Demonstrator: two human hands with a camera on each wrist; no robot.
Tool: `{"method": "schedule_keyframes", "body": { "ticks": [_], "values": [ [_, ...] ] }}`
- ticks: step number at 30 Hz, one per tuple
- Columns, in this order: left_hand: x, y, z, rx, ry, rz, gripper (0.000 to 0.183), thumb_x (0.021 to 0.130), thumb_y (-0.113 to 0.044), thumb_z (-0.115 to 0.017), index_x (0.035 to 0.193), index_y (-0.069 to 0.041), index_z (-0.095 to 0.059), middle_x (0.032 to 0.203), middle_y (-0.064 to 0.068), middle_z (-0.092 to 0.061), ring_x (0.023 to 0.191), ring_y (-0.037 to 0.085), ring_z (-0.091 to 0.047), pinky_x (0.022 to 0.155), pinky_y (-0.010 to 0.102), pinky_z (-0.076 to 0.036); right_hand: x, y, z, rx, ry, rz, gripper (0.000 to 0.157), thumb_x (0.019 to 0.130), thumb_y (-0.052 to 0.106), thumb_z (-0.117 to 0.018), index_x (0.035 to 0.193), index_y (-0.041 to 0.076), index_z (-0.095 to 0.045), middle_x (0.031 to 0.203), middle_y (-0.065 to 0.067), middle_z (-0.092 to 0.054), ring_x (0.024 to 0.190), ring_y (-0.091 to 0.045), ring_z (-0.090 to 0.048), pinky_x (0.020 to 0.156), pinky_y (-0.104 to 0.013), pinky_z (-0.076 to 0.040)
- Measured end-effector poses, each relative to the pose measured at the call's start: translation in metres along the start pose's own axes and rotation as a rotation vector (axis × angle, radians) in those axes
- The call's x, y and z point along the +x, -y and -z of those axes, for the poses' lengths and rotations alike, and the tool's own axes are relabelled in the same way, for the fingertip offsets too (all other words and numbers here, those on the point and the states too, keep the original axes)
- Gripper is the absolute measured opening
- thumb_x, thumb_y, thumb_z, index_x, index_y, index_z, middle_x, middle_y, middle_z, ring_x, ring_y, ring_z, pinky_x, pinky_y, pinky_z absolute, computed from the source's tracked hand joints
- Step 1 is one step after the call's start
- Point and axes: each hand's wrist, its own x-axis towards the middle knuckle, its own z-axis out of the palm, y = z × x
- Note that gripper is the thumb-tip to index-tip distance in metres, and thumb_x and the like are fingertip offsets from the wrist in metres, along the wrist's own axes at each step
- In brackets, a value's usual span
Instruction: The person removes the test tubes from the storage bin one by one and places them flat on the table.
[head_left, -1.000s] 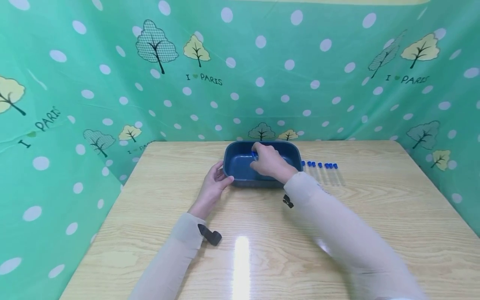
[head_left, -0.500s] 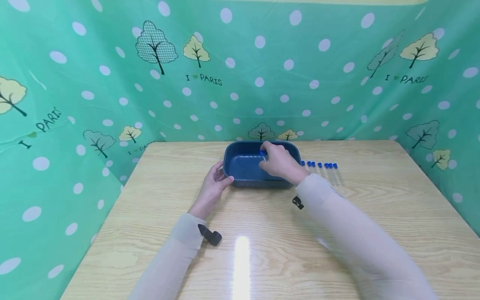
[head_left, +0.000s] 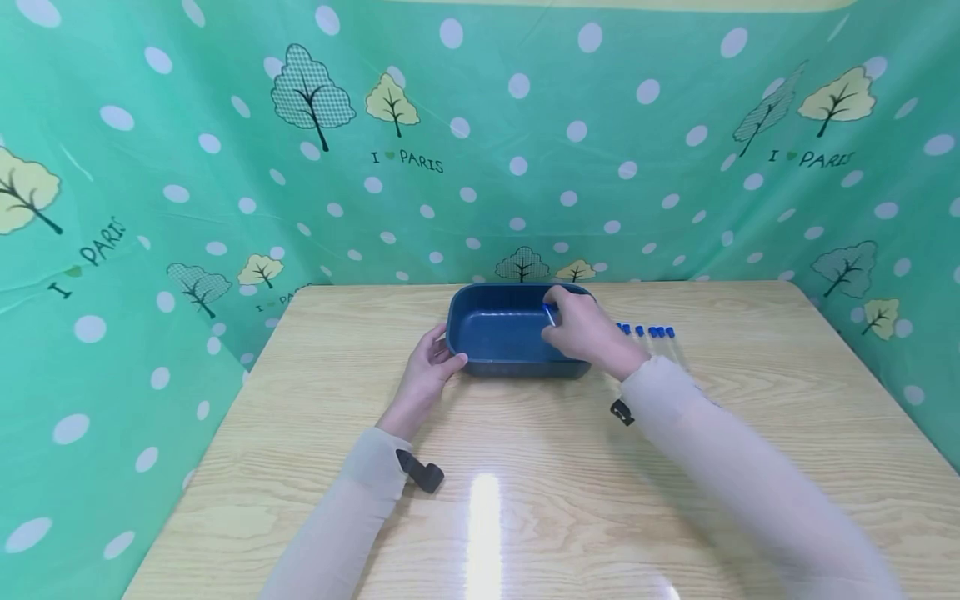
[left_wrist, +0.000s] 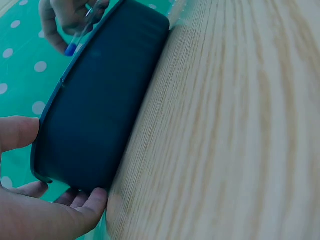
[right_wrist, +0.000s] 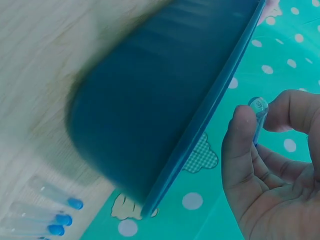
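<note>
A dark blue rectangular basin (head_left: pixel 495 335) stands on the wooden table. My left hand (head_left: pixel 420 379) grips its left front corner; in the left wrist view the thumb lies at the rim and the fingers rest against the end wall. Above the basin's right part, my right hand (head_left: pixel 588 332) pinches a small clear test tube (right_wrist: pixel 259 120) between thumb and fingers. The tube's blue cap (left_wrist: pixel 70 49) points downward in the left wrist view. Several similar capped tubes (right_wrist: pixel 54 192) lie on the table just right of the basin, partly hidden by the right hand in the head view.
The pale wooden table (head_left: pixel 315 375) runs back to a green dotted curtain (head_left: pixel 517 125), close behind the basin. More curtain hangs along the left and right sides. Black straps (head_left: pixel 422 472) sit on both sleeved wrists.
My right hand has moved right, from over the basin's middle to above its right part, carrying the tube. The left hand and the basin have stayed in place.
</note>
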Motion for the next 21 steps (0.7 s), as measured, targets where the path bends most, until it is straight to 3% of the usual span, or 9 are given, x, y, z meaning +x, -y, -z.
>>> {"method": "schedule_keyframes", "body": {
  "ticks": [21],
  "values": [
    [0.001,0.001,0.001,-0.003,0.007,-0.008,0.069,0.086,-0.002,-0.067,0.146,-0.012,-0.034,0.142,0.019,-0.042,0.131,0.030,-0.043,0.104,0.038,-0.043,-0.023,-0.037,0.018,-0.029,-0.028,-0.051,0.054,0.087,0.012,-0.060,0.136,0.002,-0.041,0.087,-0.012,-0.061,0.063,-0.021,-0.057,0.050,-0.029,-0.049]
  ]
}}
